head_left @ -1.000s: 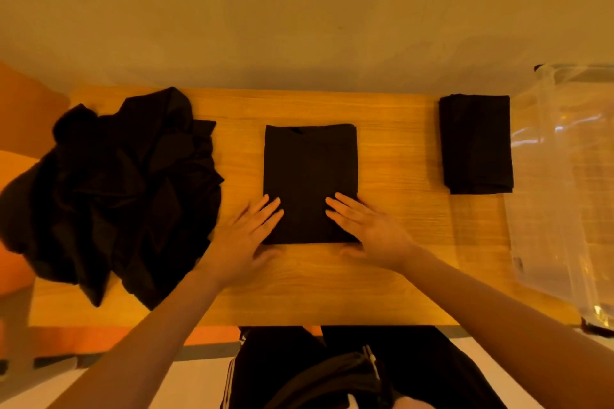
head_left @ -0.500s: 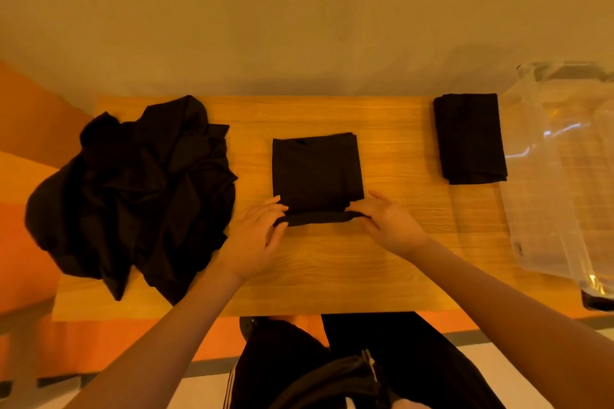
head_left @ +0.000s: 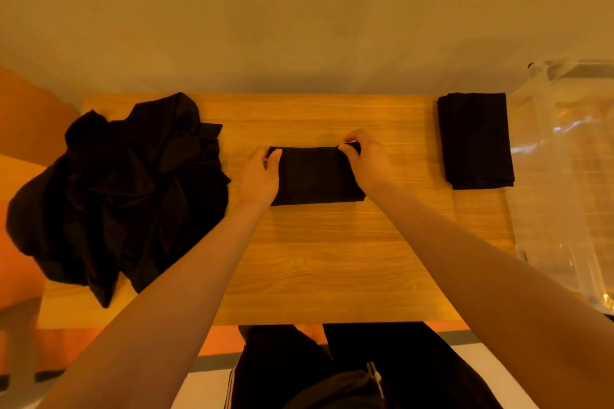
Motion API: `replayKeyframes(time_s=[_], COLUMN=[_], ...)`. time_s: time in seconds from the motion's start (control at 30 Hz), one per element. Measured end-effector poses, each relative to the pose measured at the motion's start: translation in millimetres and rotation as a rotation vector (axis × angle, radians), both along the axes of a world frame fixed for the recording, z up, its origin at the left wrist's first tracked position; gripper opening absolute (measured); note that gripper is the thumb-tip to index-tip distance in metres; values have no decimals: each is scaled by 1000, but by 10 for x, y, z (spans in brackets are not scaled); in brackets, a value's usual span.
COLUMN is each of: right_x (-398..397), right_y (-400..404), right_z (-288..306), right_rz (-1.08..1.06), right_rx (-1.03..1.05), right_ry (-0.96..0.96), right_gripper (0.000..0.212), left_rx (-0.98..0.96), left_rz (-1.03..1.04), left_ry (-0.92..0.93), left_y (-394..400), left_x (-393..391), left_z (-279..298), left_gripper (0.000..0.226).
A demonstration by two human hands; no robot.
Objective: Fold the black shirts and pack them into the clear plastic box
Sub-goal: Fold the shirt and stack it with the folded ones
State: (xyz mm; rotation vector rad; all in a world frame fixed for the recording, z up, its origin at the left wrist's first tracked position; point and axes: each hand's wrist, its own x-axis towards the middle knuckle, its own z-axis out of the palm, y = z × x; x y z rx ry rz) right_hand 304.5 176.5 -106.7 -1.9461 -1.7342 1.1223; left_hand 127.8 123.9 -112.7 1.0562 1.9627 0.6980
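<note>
Head view, shirt being folded: a black shirt [head_left: 315, 176] lies doubled over at the middle of the wooden surface [head_left: 332, 259], apparently so its far edges can be lined up.
Left hand [head_left: 260, 173]: fingers curled, pinching the shirt's far left corner to hold the fold square.
Right hand [head_left: 363, 159]: thumb and fingers pinching the far right corner likewise.
Unfolded pile [head_left: 123, 183]: crumpled black shirts heaped at the left, within reach for the next pick.
Folded stack [head_left: 475, 139]: lies at the right, just beside the clear plastic box [head_left: 564, 159], probably staged for packing.
Box: no shirt visible inside.
</note>
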Motion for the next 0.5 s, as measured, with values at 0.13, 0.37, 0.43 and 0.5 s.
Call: replayKeyframes(time_s=[0.13, 0.37, 0.43, 0.5], right_x=[38, 74, 79, 165], right_y=[-23, -165, -268, -310], right_z=[-102, -42, -115, -216], right_rz=[43, 419, 676, 746], right_rx=[106, 581, 484, 314], right_ry=[-171, -295, -367, -426], right_gripper=[35, 34, 52, 67], left_rx=[-48, 347, 241, 110], left_rz=[65, -259, -458, -536], left_ry=[117, 528, 568, 666], left_y=[65, -221, -323, -384], left_x=[74, 336, 482, 462], left_z=[-14, -72, -138, -256], left_gripper=[31, 34, 49, 58])
